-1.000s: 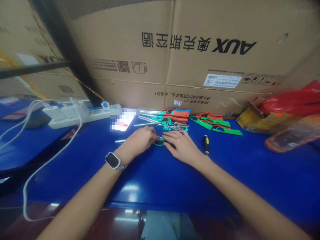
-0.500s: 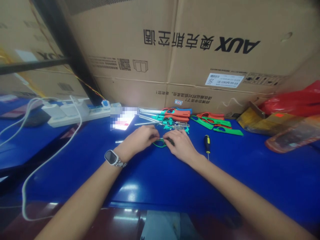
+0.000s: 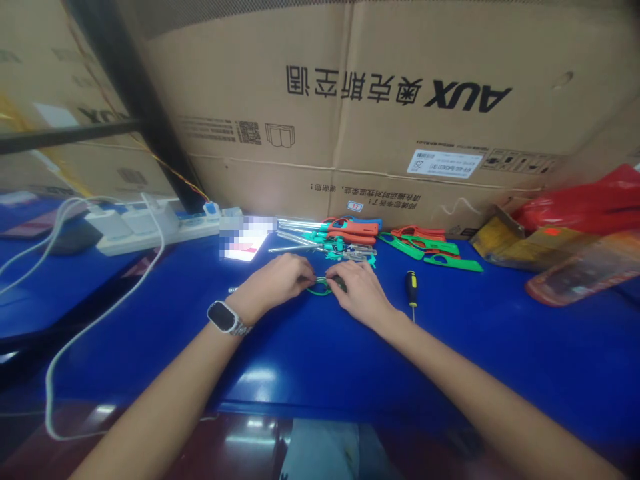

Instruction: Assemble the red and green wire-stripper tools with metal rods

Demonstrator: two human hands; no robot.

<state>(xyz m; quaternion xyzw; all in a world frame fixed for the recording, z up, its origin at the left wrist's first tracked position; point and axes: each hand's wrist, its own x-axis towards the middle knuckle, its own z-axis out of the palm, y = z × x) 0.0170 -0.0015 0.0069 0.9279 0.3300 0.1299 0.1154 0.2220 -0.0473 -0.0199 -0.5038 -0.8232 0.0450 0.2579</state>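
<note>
A green utility lighter (image 3: 319,289) lies low over the blue table, partly hidden by my fingers. Its looped green handle shows between the hands, and a metal tube tip (image 3: 233,290) sticks out left of my wrist. My left hand (image 3: 286,279) pinches the lighter's left part, fingers closed. Closed too, my right hand (image 3: 356,283) grips its right end, thumb and fingers together around a dark part I cannot make out. Just beyond the hands lies a pile of orange lighters (image 3: 350,230) with metal tubes and small teal parts (image 3: 336,248).
Green and orange handle shells (image 3: 453,263) lie right of the pile. A black-and-yellow screwdriver (image 3: 411,288) is near my right forearm. A lit phone (image 3: 253,243) and white power strip (image 3: 120,243) are at left. A large cardboard box (image 3: 380,127) stands behind.
Both hands stay closed on the lighter with only slight finger movement. The tube tip left of my wrist shows less than before. The view has shifted slightly.
</note>
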